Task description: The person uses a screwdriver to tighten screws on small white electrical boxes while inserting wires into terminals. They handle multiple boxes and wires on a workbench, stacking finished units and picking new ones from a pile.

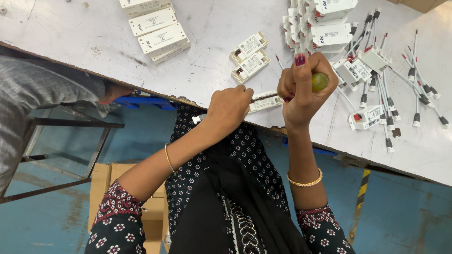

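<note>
Grey table (70, 33): white labelled boxes (157, 28) (stacked), right hand (303, 89) grips screwdriver (319, 82)

scratched white table (212, 70) strewn with white modules (160, 40), wired plugs (416, 89)

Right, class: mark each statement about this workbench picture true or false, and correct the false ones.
1. The right hand grips a screwdriver with a green-yellow handle. True.
2. The left hand lies flat and empty in the person's lap. False: it holds a small white module at the edge of the table.
3. Loose wired connectors lie to the right on the table. True.
4. Both wrists are bare. False: each wears a gold bangle.
5. The table is bright red. False: it is whitish grey and scratched.
</note>
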